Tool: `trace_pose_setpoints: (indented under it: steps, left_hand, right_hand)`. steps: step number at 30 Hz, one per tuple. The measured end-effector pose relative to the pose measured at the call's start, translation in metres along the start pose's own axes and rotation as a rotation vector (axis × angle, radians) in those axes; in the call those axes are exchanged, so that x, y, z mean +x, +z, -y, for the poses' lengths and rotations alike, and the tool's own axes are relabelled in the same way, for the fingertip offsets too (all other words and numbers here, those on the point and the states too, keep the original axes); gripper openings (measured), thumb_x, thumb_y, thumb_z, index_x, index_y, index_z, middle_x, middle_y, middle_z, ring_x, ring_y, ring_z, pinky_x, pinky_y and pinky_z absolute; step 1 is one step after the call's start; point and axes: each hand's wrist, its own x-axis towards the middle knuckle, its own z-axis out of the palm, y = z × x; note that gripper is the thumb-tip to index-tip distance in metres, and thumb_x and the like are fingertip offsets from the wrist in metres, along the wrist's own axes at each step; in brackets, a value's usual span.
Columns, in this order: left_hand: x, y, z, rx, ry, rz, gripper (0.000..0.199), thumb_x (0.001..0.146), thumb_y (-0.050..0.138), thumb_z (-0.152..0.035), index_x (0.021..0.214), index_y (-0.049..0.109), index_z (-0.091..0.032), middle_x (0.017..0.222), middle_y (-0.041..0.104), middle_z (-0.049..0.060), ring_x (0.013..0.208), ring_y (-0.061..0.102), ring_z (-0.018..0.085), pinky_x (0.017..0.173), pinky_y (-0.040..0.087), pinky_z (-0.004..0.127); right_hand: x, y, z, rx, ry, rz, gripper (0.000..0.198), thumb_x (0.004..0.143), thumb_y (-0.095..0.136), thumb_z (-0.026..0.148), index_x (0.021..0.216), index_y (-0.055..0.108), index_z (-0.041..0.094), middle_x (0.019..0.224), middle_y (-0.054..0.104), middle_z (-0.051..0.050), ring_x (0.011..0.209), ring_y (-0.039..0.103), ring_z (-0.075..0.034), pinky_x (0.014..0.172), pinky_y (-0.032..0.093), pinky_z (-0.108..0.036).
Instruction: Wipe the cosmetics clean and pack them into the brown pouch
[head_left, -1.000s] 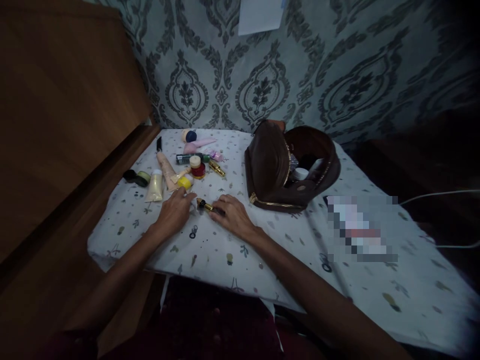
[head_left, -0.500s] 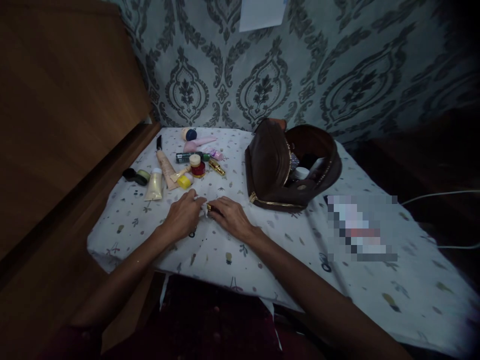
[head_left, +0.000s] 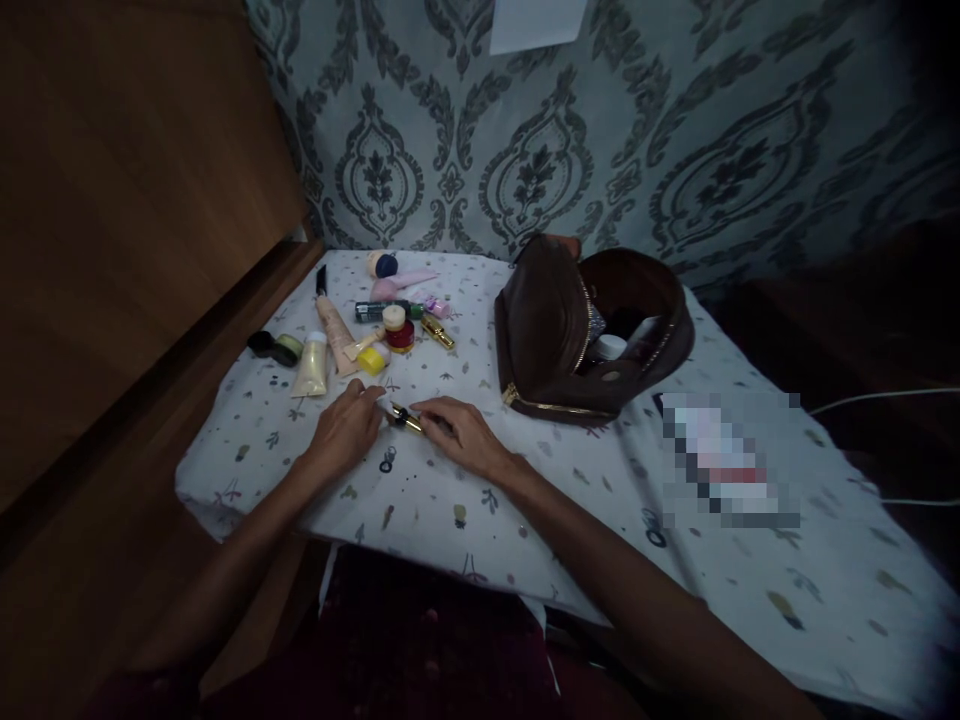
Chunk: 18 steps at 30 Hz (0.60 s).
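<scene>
My left hand (head_left: 349, 425) is closed, its thumb and forefinger pinching a small white wipe (head_left: 385, 399). Between the two hands lies a slim black-and-gold lipstick tube (head_left: 409, 421), tilted just over the cloth. Its right end is in the fingers of my right hand (head_left: 466, 438); its left end touches or nearly touches the wipe. Beyond my left hand lie a yellow-capped item (head_left: 370, 361), a cream squeeze tube (head_left: 311, 368) and a beige tube (head_left: 337, 335). A gold lipstick (head_left: 437, 332) rests beside a red jar (head_left: 400, 337).
A brown bag (head_left: 540, 340) stands unzipped at the right, with a white-lidded container (head_left: 610, 347) inside. Right of it lies a blurred-out flat object (head_left: 724, 460). At the back left are a pink brush (head_left: 397, 285), a dark green bottle (head_left: 386, 311) and an opened compact (head_left: 285, 350).
My left hand has drawn slightly left with the wipe. More of the lipstick tube now shows between the hands. The whole view has shifted slightly.
</scene>
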Motion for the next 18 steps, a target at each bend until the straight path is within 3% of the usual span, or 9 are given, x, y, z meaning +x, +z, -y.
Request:
trace_pose_setpoints:
  steps: [3,8,13,18]
  left_hand:
    - [-0.009,0.001,0.0,-0.006,0.002,-0.036,0.035,0.095,0.039,-0.018,0.125,0.058,-0.017,0.105,0.056,0.008,0.093,0.061,0.022,0.082,0.05,0.033]
    - [-0.009,-0.004,0.012,-0.095,0.029,-0.015,0.026,0.092,0.04,-0.019,0.106,0.062,-0.017,0.092,0.056,0.005,0.088,0.059,0.021,0.083,0.048,0.033]
    - [0.0,0.001,0.031,-0.237,0.043,0.075,0.027,0.088,0.039,-0.022,0.098,0.063,-0.016,0.088,0.06,0.005,0.088,0.059,0.022,0.085,0.048,0.035]
    - [-0.002,0.003,0.034,-0.331,0.116,0.07,0.032,0.089,0.038,-0.03,0.104,0.062,-0.017,0.094,0.061,0.007,0.09,0.06,0.023,0.086,0.048,0.036]
  right_hand:
    - [0.001,0.0,0.005,-0.117,-0.016,0.038,0.021,0.092,0.061,0.029,0.107,0.069,0.017,0.097,0.07,-0.009,0.091,0.064,-0.021,0.081,0.052,-0.033]
    - [0.001,0.004,0.003,-0.214,-0.032,0.053,0.016,0.093,0.061,0.022,0.104,0.07,0.016,0.094,0.068,-0.01,0.092,0.063,-0.022,0.081,0.052,-0.034]
    - [-0.002,0.003,0.001,-0.074,-0.074,0.034,0.014,0.093,0.06,0.022,0.103,0.069,0.018,0.094,0.07,-0.008,0.09,0.064,-0.021,0.081,0.051,-0.034]
    - [-0.001,-0.003,0.013,0.206,0.104,-0.035,0.019,0.091,0.063,0.032,0.101,0.069,0.016,0.088,0.07,-0.005,0.077,0.063,-0.016,0.069,0.05,-0.026]
